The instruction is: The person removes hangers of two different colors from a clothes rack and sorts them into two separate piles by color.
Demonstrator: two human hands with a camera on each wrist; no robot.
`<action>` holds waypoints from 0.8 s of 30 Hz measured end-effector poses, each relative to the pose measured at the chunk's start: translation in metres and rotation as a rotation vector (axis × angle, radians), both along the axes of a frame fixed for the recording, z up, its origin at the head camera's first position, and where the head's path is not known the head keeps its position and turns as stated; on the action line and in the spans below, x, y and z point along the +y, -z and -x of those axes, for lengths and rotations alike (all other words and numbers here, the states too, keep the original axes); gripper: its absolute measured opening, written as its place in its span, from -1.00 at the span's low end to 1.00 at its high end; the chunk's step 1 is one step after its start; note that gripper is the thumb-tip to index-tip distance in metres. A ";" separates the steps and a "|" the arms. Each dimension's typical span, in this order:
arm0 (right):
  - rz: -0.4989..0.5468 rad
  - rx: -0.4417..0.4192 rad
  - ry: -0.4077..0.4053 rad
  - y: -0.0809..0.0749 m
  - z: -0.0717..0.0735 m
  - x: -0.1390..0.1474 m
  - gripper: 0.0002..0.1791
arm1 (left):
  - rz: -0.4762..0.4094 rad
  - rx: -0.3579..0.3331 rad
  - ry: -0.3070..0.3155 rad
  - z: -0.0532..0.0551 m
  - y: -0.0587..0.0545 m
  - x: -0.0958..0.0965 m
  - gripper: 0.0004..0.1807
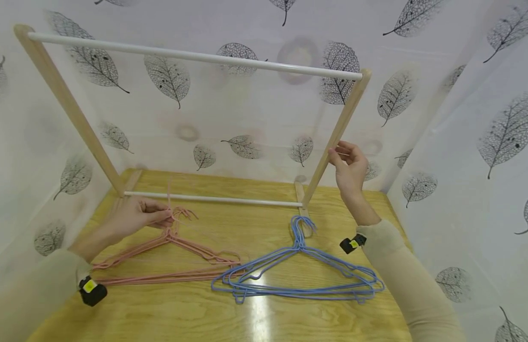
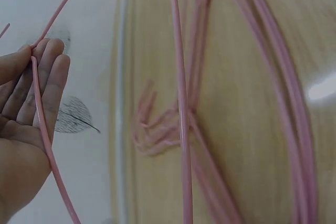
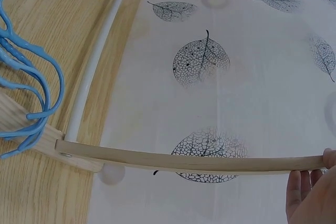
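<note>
My left hand (image 1: 137,216) pinches a pink clothes hanger (image 2: 42,103) between thumb and fingertips, close below its hook. In the left wrist view this hanger is raised over the other pink hangers (image 2: 302,156), which lie stacked on the table with their hooks bunched together. My right hand (image 1: 351,171) grips the right wooden post (image 1: 337,130) of a small garment rack, thumb on the near side and fingers behind. Below that hand lies a stack of blue hangers (image 1: 298,242), their hooks toward the rack's right foot.
The rack has a white top rail (image 1: 195,56), a white lower rail (image 1: 212,199) and a left wooden post (image 1: 71,104). It stands at the back of the wood-grain table (image 1: 195,313). Leaf-patterned sheeting (image 1: 255,99) hangs close behind and at the sides.
</note>
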State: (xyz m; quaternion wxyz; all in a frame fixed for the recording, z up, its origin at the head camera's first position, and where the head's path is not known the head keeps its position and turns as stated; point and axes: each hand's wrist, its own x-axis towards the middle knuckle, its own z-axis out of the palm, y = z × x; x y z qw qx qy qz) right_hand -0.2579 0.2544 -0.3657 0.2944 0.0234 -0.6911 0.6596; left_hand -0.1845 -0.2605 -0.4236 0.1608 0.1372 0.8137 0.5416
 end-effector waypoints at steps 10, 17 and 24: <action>0.009 0.005 -0.004 0.001 0.001 0.000 -0.77 | -0.051 -0.113 -0.014 -0.007 0.042 -0.012 -0.54; 0.006 0.008 -0.009 0.002 0.002 0.000 -0.80 | -0.028 -0.176 -0.060 -0.008 0.059 -0.024 -0.43; 0.000 0.003 -0.005 0.001 0.002 0.000 -0.80 | -0.055 -0.219 -0.123 -0.004 0.075 -0.026 -0.42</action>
